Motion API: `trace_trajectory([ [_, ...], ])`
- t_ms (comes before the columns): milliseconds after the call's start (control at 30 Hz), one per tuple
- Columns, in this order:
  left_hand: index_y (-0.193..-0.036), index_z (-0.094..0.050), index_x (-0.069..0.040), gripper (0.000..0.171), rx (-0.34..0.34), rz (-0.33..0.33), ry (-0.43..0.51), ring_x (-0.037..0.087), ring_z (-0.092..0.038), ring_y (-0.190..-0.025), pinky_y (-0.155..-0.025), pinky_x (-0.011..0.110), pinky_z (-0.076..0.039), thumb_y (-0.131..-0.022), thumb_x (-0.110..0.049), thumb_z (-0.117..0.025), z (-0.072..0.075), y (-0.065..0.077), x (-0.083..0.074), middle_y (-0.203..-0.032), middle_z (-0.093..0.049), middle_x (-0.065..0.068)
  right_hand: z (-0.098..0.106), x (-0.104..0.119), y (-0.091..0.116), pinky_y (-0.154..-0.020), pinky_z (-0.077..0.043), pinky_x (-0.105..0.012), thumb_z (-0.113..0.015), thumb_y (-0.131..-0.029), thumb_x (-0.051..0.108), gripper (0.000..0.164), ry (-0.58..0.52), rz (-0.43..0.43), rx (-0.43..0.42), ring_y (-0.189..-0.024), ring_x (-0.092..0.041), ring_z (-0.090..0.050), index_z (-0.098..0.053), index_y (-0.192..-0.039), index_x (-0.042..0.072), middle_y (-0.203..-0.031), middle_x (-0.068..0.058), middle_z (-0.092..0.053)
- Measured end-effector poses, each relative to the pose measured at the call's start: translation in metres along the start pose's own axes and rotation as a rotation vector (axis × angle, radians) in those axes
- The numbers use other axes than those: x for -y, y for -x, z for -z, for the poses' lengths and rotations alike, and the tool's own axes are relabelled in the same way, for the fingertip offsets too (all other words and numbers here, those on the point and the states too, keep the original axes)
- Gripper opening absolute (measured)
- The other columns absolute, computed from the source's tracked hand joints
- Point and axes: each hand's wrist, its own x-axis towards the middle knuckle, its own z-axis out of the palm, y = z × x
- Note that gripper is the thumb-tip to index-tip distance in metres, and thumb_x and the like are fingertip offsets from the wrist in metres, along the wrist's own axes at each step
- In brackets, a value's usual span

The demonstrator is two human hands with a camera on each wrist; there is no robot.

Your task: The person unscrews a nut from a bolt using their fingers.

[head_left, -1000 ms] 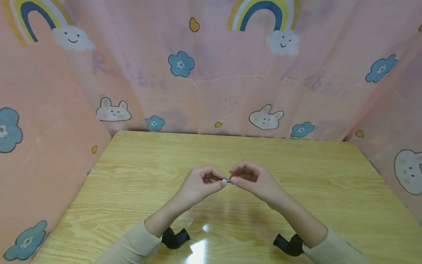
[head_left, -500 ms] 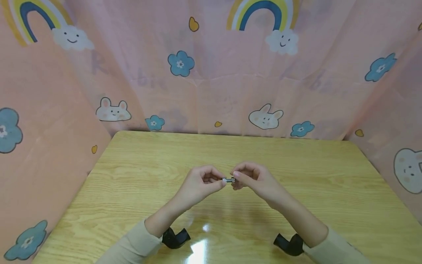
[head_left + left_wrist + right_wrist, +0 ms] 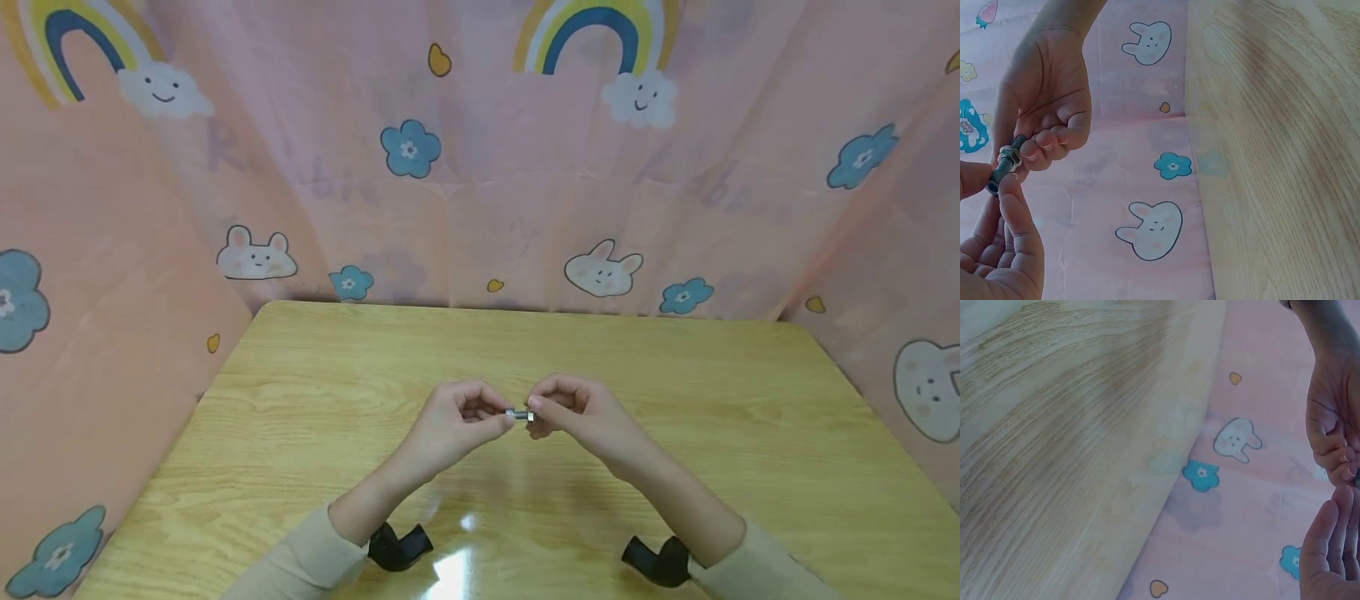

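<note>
- While your left hand [image 3: 459, 421] pinches the head of the metal bolt [image 3: 1004, 167] between thumb and index finger, the threaded shank points toward your right hand [image 3: 581, 412].
- The nut [image 3: 1012, 156] encircles the shank, partway along it, apart from the head; thread shows on both sides of it.
- Your right hand is narrow: thumb and index finger close together on the nut.
- In the head view the bolt lies nearly level, raised over the wood-grain worktop [image 3: 360, 358], about midway between its left and right edges and well apart from its far corners.
- In the right wrist view both hands are cut by the frame, and only a dark sliver of the bolt shows.
- Light-coloured sleeves [image 3: 300, 554] enclose your forearms; a black wrist mount [image 3: 397, 548] projects inward from each, above the near part of the worktop.
- Along the worktop's far edge hangs a pink curtain [image 3: 487, 208], printed with rainbows [image 3: 551, 52], rabbit faces [image 3: 600, 273] and blue flowers [image 3: 423, 150].
- A bright reflection [image 3: 450, 575] lies on the worktop between your forearms.
</note>
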Motion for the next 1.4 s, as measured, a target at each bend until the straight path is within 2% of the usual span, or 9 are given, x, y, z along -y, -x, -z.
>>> trace_trajectory([
  [233,-0.095,-0.066,-0.004,0.013,0.001,-0.006,-0.002,0.025,-0.062,-0.078,-0.067,0.028,-0.051,-0.087,-0.014,-0.065,0.0007,0.0002,0.0010,-0.088,-0.065,0.006,0.0010,-0.0009,0.0020,-0.078,-0.052,-0.033,-0.065,-0.086,0.008,0.026,0.029,0.015,-0.007,-0.093,-0.024,-0.061,-0.055,-0.106,-0.006,-0.102,-0.014,-0.059],
  [467,-0.095,-0.067,-0.005,0.013,0.001,0.006,-0.005,0.026,-0.063,-0.078,-0.067,0.028,-0.051,-0.087,-0.015,-0.065,0.0004,0.0002,0.0023,-0.087,-0.065,0.005,0.0001,-0.0012,0.0001,-0.076,-0.053,-0.037,-0.058,-0.093,0.015,0.025,0.001,-0.034,0.000,-0.077,-0.017,-0.064,-0.056,-0.103,-0.008,-0.086,-0.009,-0.063],
  [567,-0.095,-0.066,-0.004,0.013,0.006,0.015,0.014,0.027,-0.062,-0.078,-0.067,0.028,-0.051,-0.086,-0.014,-0.065,0.0005,0.0009,0.0025,-0.087,-0.064,0.006,0.0003,-0.0027,0.0012,-0.076,-0.053,-0.035,-0.062,-0.089,0.010,0.020,-0.022,-0.022,0.019,-0.081,-0.017,-0.063,-0.056,-0.102,-0.005,-0.091,-0.009,-0.062],
  [700,-0.095,-0.066,-0.003,0.014,0.004,0.028,0.029,0.023,-0.062,-0.077,-0.068,0.028,-0.050,-0.086,-0.014,-0.065,0.0009,0.0010,0.0031,-0.088,-0.064,0.007,0.0017,-0.0028,0.0020,-0.078,-0.052,-0.033,-0.066,-0.085,0.006,0.027,-0.026,-0.006,0.024,-0.089,-0.019,-0.060,-0.054,-0.107,-0.005,-0.101,-0.013,-0.058],
  [800,-0.096,-0.066,-0.004,0.014,0.003,0.030,0.023,0.019,-0.062,-0.076,-0.068,0.029,-0.051,-0.086,-0.014,-0.065,0.0012,0.0001,0.0033,-0.088,-0.064,0.006,0.0022,-0.0013,0.0006,-0.078,-0.052,-0.033,-0.062,-0.089,0.011,0.026,-0.004,-0.019,0.014,-0.086,-0.019,-0.062,-0.054,-0.107,-0.006,-0.097,-0.012,-0.060],
  [967,-0.095,-0.066,-0.004,0.014,0.009,0.027,0.028,0.023,-0.063,-0.077,-0.068,0.029,-0.051,-0.086,-0.014,-0.065,0.0012,-0.0010,0.0028,-0.087,-0.065,0.006,0.0018,-0.0007,-0.0013,-0.076,-0.053,-0.036,-0.058,-0.093,0.015,0.021,-0.014,-0.052,0.017,-0.077,-0.017,-0.064,-0.057,-0.100,-0.005,-0.084,-0.006,-0.064],
  [1067,-0.095,-0.066,-0.004,0.013,0.011,0.023,0.027,0.023,-0.062,-0.077,-0.068,0.029,-0.051,-0.087,-0.014,-0.065,0.0013,-0.0010,0.0021,-0.088,-0.064,0.005,0.0020,-0.0012,-0.0007,-0.077,-0.052,-0.035,-0.063,-0.089,0.009,0.020,-0.017,-0.029,0.023,-0.085,-0.018,-0.063,-0.057,-0.101,-0.005,-0.092,-0.008,-0.062],
  [1200,-0.095,-0.066,-0.004,0.013,0.004,0.018,0.025,0.022,-0.062,-0.077,-0.069,0.030,-0.051,-0.086,-0.013,-0.065,0.0014,-0.0006,0.0018,-0.088,-0.064,0.006,0.0015,-0.0013,0.0001,-0.078,-0.051,-0.033,-0.066,-0.086,0.008,0.026,0.017,0.002,0.019,-0.092,-0.021,-0.059,-0.056,-0.107,-0.003,-0.102,-0.013,-0.058],
  [1400,-0.095,-0.067,-0.004,0.012,0.015,0.019,0.040,0.017,-0.063,-0.076,-0.070,0.030,-0.051,-0.087,-0.013,-0.065,-0.0007,-0.0005,0.0033,-0.088,-0.065,0.006,-0.0005,-0.0008,-0.0001,-0.076,-0.053,-0.035,-0.060,-0.092,0.013,0.022,0.008,-0.042,0.001,-0.078,-0.017,-0.064,-0.057,-0.101,-0.006,-0.088,-0.010,-0.063],
])
